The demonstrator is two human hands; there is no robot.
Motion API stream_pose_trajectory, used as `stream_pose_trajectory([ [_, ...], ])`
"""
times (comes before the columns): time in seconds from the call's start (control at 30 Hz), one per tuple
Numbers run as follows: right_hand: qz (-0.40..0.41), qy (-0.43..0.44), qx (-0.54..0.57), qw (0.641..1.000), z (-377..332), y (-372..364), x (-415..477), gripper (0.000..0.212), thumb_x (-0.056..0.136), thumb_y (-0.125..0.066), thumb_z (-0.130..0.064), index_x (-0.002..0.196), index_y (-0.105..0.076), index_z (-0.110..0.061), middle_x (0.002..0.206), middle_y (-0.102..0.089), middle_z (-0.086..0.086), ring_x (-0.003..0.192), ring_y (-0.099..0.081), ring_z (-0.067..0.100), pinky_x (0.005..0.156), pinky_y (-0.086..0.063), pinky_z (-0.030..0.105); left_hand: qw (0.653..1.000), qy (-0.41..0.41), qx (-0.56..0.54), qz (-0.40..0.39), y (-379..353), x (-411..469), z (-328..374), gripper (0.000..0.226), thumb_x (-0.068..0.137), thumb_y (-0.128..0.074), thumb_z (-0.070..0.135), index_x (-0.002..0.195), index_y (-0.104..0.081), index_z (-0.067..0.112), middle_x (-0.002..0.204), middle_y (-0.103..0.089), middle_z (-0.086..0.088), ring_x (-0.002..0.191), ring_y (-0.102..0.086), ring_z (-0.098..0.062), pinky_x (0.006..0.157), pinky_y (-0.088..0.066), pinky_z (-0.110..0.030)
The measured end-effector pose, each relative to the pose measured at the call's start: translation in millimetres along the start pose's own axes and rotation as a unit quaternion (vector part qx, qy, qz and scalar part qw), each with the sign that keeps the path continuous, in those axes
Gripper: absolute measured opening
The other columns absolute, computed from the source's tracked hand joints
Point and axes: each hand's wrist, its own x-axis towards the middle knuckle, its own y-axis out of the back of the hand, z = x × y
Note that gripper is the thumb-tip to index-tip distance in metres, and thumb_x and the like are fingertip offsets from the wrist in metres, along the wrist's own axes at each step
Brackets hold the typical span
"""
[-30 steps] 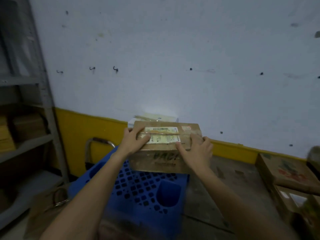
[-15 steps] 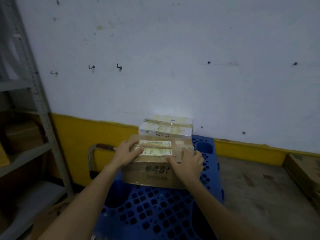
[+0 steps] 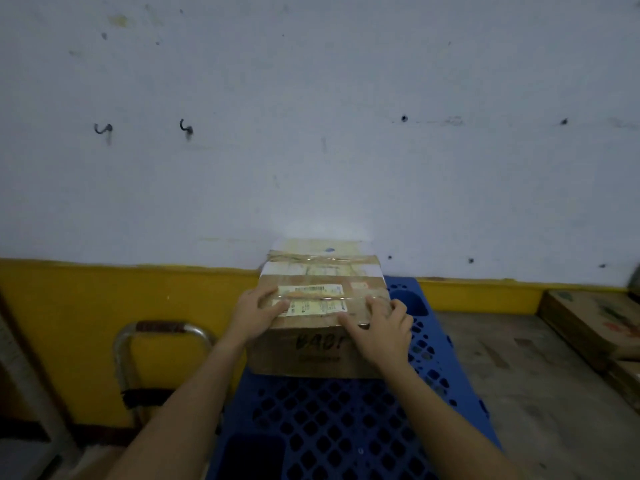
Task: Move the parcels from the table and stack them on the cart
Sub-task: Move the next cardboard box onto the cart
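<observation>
1. Nearest is the blue cart (image 3: 346,427) with its holed deck. Its metal handle (image 3: 166,327) is seen at the left side.
2. On the far half of the deck a brown parcel (image 3: 311,348) is set. A label and tape are seen on its top, and its bottom seems to rest on the deck.
3. The parcel is held by both hands. The left hand (image 3: 258,315) is laid over the top left edge, with the thumb on the label. The right hand (image 3: 384,327) is bent over the top right corner, with the thumb along the front edge. Neither hand is opened.
4. Directly behind, a second parcel (image 3: 322,263) is placed close to the wall (image 3: 311,133). Whether the two parcels touch cannot be told.
5. At the right, more cartons (image 3: 595,320) are lying on the worktop (image 3: 512,368).
6. The step in hand is judged to be the setting down of this parcel on the cart, and it seems almost finished.
7. For the next move, the parcel should be squared against the second parcel and both hands released. After that, a carton from the worktop can be fetched.
</observation>
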Motion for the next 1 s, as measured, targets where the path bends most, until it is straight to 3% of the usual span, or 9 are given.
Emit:
stream_pose_trajectory([
  [0.43,0.019,-0.006,0.005,1.0,-6,-9,17,0.075,0.08,-0.048,-0.069,0.14,-0.034,-0.027,0.149,-0.012,0.01,0.133,-0.016,0.033,0.107,-0.024,0.043,1.0,-0.005,0.008,0.018,-2,22,-6,0.05,0.085,-0.064,0.039,0.13,-0.054,0.019,0.138,-0.046,-0.007,0.124,-0.045,-0.022,0.092,-0.037,-0.028],
  [0.73,0.015,0.003,0.013,1.0,-3,-9,18,0.076,0.08,-0.047,-0.07,0.141,-0.032,-0.027,0.147,-0.014,0.009,0.131,-0.017,0.032,0.106,-0.024,0.042,1.0,-0.011,0.023,0.005,0,19,-5,0.051,0.088,-0.059,0.042,0.133,-0.051,0.019,0.142,-0.044,-0.007,0.128,-0.042,-0.025,0.102,-0.037,-0.037],
  [0.87,-0.008,0.006,0.007,1.0,-4,-3,17,0.076,0.081,-0.045,-0.07,0.142,-0.031,-0.027,0.146,-0.014,0.009,0.132,-0.016,0.032,0.106,-0.026,0.042,0.989,-0.009,0.128,-0.071,6,23,0,0.057,0.093,-0.045,0.05,0.142,-0.038,0.023,0.151,-0.031,-0.008,0.136,-0.031,-0.027,0.107,-0.032,-0.041],
  [1.0,-0.053,0.029,0.026,0.998,4,14,19,0.069,0.086,-0.045,-0.063,0.143,-0.031,-0.026,0.148,-0.018,0.008,0.135,-0.018,0.032,0.107,-0.028,0.044,0.957,0.02,0.256,-0.135,16,29,11,0.063,0.093,-0.027,0.06,0.148,-0.021,0.029,0.159,-0.001,-0.008,0.144,-0.015,-0.033,0.112,-0.024,-0.048],
])
